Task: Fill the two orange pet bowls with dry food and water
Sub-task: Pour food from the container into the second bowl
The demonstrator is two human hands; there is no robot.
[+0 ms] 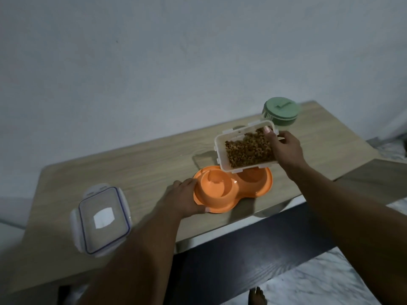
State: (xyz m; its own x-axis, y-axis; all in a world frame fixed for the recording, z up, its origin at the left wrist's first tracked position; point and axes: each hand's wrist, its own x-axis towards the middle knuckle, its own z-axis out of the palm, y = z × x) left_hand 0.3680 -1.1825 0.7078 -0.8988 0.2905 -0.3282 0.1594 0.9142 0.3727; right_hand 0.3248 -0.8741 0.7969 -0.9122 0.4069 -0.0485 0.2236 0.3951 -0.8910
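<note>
Orange pet bowls (262,188), joined in one tray, sit near the front edge of the wooden surface (143,164). The left hand (182,199) grips the tray's left end. The right hand (286,150) grips a clear container (221,150) of dry food (248,150), tilted above the right bowl. A lid (102,219) lies flat far left, and a green jar (280,111) stands behind.

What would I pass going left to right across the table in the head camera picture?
Clear lid → left hand → orange pet bowls → right hand. The food box and green jar overlap others, so I left them out.
</note>
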